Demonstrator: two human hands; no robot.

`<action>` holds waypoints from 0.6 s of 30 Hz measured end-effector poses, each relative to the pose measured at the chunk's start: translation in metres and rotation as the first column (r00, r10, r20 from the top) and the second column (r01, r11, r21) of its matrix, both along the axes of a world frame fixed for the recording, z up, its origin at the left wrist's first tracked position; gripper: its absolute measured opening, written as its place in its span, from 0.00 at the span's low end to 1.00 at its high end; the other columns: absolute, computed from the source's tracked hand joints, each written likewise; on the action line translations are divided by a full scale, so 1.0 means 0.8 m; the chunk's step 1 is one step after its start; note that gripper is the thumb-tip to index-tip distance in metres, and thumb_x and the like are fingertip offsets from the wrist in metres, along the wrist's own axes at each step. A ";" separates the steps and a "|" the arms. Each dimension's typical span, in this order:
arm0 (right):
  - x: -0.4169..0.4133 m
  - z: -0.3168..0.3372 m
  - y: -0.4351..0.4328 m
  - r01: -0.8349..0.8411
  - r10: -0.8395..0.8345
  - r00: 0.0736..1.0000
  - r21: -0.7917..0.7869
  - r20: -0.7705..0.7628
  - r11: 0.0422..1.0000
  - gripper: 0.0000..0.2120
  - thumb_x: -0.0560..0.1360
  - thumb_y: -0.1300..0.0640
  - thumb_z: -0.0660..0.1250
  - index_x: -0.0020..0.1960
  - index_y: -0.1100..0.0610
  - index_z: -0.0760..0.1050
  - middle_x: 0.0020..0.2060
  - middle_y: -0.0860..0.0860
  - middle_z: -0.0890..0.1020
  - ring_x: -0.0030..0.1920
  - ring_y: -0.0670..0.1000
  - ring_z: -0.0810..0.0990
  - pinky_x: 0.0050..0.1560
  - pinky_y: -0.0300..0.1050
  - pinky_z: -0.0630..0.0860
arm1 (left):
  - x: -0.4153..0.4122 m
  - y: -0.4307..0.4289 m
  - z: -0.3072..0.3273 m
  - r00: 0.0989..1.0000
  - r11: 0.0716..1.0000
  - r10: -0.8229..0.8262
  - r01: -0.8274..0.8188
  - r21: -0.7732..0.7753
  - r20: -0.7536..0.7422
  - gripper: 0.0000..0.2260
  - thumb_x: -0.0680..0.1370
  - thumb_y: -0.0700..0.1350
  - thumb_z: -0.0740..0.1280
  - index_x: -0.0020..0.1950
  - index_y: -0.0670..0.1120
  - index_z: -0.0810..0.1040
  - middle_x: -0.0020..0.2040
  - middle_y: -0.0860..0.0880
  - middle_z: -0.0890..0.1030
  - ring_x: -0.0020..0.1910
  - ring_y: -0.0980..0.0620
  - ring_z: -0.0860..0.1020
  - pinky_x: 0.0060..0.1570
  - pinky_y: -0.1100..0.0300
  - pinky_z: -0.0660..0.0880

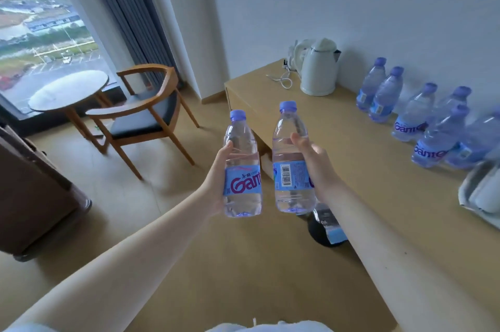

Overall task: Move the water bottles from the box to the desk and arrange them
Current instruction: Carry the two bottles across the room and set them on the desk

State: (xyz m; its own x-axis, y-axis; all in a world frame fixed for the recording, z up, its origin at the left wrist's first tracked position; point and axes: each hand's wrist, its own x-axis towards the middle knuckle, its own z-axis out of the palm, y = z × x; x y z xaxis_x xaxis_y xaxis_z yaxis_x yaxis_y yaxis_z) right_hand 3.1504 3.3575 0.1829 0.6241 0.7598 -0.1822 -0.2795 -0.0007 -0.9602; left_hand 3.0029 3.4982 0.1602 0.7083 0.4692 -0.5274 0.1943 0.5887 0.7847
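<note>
Left hand [220,169] gripping one upright bottle [241,166], right hand [315,164] gripping another [292,161], beside desk [351,169]

One wide-angle view from the person's head looks forward and down along both outstretched forearms. The left hand [217,183] and right hand [316,166] are close, at mid-frame. The desk [365,142] runs down the right side, and the window [46,42] lies far off at upper left. Straight edges bow outward.
</note>
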 end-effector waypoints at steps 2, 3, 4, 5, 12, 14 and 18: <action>0.026 0.000 -0.006 0.053 -0.053 0.998 -0.023 0.021 0.998 0.17 0.77 0.46 0.64 0.55 0.59 0.78 0.40 0.54 0.86 0.36 0.49 0.84 0.33 0.37 0.78 | 0.034 0.002 -0.002 0.998 0.998 -0.052 0.052 -0.017 0.021 0.27 0.65 0.67 0.65 0.47 0.45 0.82 0.40 0.43 0.84 0.34 0.48 0.83 0.33 0.56 0.79; 0.039 0.000 -0.009 0.082 -0.081 0.996 -0.031 0.028 0.996 0.18 0.77 0.46 0.64 0.57 0.60 0.77 0.40 0.54 0.85 0.35 0.49 0.84 0.33 0.37 0.78 | 0.051 0.003 -0.002 0.996 0.997 -0.082 0.082 -0.016 0.022 0.28 0.65 0.68 0.65 0.49 0.45 0.82 0.40 0.43 0.84 0.34 0.47 0.83 0.32 0.56 0.79; 0.051 -0.001 -0.012 0.112 -0.111 0.993 -0.038 0.033 0.993 0.19 0.77 0.46 0.64 0.58 0.60 0.77 0.41 0.55 0.85 0.35 0.50 0.84 0.33 0.38 0.78 | 0.067 0.004 -0.002 0.994 0.993 -0.112 0.112 -0.024 0.021 0.30 0.64 0.68 0.65 0.52 0.45 0.80 0.40 0.43 0.84 0.34 0.47 0.83 0.33 0.56 0.79; 0.062 -0.002 -0.014 0.142 -0.140 0.989 -0.047 0.037 0.989 0.20 0.77 0.45 0.64 0.59 0.60 0.76 0.43 0.57 0.85 0.36 0.50 0.84 0.35 0.40 0.79 | 0.084 0.006 -0.003 0.989 0.989 -0.143 0.144 -0.038 0.022 0.30 0.64 0.68 0.65 0.53 0.44 0.80 0.40 0.43 0.84 0.35 0.47 0.83 0.33 0.55 0.79; 0.145 -0.015 -0.017 0.364 -0.359 0.930 -0.077 0.074 0.928 0.17 0.77 0.46 0.63 0.57 0.57 0.76 0.43 0.53 0.84 0.36 0.46 0.84 0.32 0.35 0.76 | 0.214 0.037 -0.018 0.939 0.937 -0.345 0.345 -0.050 0.003 0.31 0.62 0.69 0.66 0.49 0.46 0.85 0.46 0.41 0.84 0.40 0.44 0.83 0.45 0.50 0.79; 0.169 -0.020 -0.010 0.439 -0.434 0.898 -0.083 0.078 0.894 0.14 0.78 0.46 0.63 0.55 0.56 0.76 0.38 0.47 0.85 0.35 0.44 0.83 0.31 0.35 0.76 | 0.254 0.050 -0.021 0.914 0.913 -0.405 0.405 -0.054 0.008 0.30 0.61 0.69 0.66 0.47 0.46 0.86 0.45 0.42 0.84 0.39 0.45 0.83 0.42 0.52 0.80; 0.212 -0.022 0.015 0.556 -0.552 0.831 -0.090 0.070 0.826 0.12 0.78 0.45 0.63 0.55 0.51 0.77 0.35 0.41 0.85 0.36 0.40 0.83 0.32 0.33 0.76 | 0.331 0.081 -0.021 0.861 0.860 -0.509 0.509 -0.023 0.001 0.31 0.62 0.69 0.66 0.52 0.47 0.83 0.47 0.42 0.84 0.41 0.44 0.83 0.44 0.51 0.78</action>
State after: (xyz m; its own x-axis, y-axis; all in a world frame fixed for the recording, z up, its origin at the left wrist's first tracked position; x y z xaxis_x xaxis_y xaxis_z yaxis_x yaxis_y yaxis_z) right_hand 3.3200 3.3698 0.1655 0.9428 0.2624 -0.2055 -0.2244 0.0441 -0.9735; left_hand 3.2677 3.5632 0.1432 0.8428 0.0324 -0.5373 0.4754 0.4233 0.7712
